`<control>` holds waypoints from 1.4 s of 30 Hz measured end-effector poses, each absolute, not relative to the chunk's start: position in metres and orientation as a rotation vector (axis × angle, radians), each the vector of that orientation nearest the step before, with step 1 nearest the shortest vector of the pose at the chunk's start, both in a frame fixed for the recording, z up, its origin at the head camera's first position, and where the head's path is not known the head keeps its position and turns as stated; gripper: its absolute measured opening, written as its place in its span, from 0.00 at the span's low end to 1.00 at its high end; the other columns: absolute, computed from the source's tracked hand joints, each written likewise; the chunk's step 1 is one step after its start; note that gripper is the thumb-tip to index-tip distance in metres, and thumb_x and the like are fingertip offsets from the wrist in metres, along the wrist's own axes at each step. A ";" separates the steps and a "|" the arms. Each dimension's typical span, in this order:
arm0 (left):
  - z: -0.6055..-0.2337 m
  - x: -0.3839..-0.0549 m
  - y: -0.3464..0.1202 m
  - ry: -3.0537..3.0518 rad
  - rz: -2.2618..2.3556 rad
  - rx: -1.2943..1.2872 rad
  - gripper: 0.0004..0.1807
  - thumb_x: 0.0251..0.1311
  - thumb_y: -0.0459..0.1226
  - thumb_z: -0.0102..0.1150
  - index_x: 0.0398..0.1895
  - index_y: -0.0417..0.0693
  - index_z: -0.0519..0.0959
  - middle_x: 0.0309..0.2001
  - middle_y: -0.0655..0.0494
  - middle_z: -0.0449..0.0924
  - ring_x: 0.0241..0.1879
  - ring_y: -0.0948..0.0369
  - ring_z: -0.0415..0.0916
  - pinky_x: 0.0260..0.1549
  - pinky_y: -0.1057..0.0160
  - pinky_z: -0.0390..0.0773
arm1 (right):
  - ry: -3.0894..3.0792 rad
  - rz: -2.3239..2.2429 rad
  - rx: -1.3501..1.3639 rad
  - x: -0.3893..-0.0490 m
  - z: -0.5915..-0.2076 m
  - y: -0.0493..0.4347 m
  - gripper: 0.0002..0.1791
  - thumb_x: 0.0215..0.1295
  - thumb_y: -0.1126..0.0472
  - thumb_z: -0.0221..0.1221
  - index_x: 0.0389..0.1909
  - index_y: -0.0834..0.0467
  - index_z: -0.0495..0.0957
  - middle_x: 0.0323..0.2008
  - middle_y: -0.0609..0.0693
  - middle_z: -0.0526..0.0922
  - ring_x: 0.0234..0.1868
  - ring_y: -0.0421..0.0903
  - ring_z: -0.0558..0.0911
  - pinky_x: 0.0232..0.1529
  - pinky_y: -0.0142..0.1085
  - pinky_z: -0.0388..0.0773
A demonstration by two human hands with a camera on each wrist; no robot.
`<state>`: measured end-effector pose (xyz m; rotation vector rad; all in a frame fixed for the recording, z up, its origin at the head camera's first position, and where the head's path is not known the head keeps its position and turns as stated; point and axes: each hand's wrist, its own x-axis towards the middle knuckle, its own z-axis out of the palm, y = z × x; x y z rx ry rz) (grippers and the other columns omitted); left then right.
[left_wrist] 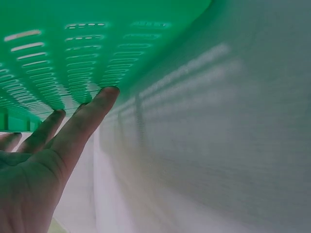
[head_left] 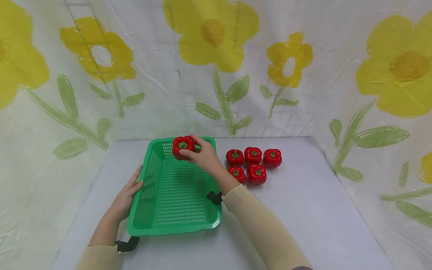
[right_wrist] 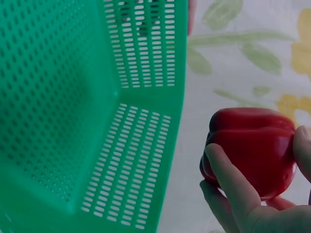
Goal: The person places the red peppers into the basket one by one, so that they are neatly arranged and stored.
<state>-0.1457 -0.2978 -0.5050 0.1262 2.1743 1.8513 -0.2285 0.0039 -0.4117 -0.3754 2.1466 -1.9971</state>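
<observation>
Our right hand [head_left: 207, 157] pinches 1 red bell pepper [head_left: 182, 144] between fingers and thumb, held up near the far rim of a green slotted basket [head_left: 175, 230]. Our left hand [head_left: 126, 195], fingers extended and slightly spread, touches the basket's left side. Rightward, 5 more red peppers [head_left: 256, 174] sit clustered on the pale table [head_left: 310, 213].

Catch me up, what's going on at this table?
A person's right hand grips a red bell pepper, raised near the far end of a green basket. Their left hand touches the basket's left side. Five more red peppers sit on the table, right of the basket.
</observation>
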 end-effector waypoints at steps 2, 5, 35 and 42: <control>-0.505 -0.146 -0.297 2.172 1.851 0.125 0.34 0.81 0.53 0.31 0.82 0.70 0.32 0.81 0.40 0.39 0.59 0.64 0.74 0.51 0.62 0.82 | 2.159 -1.982 -0.366 -0.229 -0.413 0.001 0.41 0.63 0.56 0.70 0.76 0.49 0.64 0.69 0.50 0.72 0.57 0.51 0.83 0.49 0.51 0.85; -0.506 -0.146 -0.295 2.192 1.831 0.123 0.34 0.81 0.53 0.31 0.82 0.71 0.32 0.82 0.42 0.37 0.62 0.61 0.71 0.51 0.63 0.81 | 2.167 -1.973 -0.337 -0.228 -0.413 -0.004 0.41 0.63 0.55 0.70 0.76 0.48 0.64 0.70 0.49 0.72 0.56 0.50 0.83 0.47 0.47 0.87; -0.503 -0.146 -0.298 2.232 1.815 0.125 0.33 0.81 0.54 0.30 0.81 0.74 0.32 0.82 0.44 0.34 0.72 0.34 0.55 0.52 0.62 0.81 | 2.057 -2.032 0.029 -0.251 -0.445 -0.053 0.42 0.65 0.62 0.68 0.77 0.53 0.60 0.70 0.57 0.68 0.65 0.57 0.75 0.47 0.48 0.87; -0.504 -0.145 -0.296 2.261 1.789 0.082 0.34 0.80 0.55 0.30 0.82 0.71 0.32 0.81 0.39 0.41 0.67 0.34 0.63 0.49 0.57 0.83 | 2.134 -1.960 0.017 -0.253 -0.462 -0.058 0.39 0.62 0.61 0.71 0.73 0.53 0.67 0.66 0.53 0.73 0.62 0.53 0.76 0.45 0.46 0.87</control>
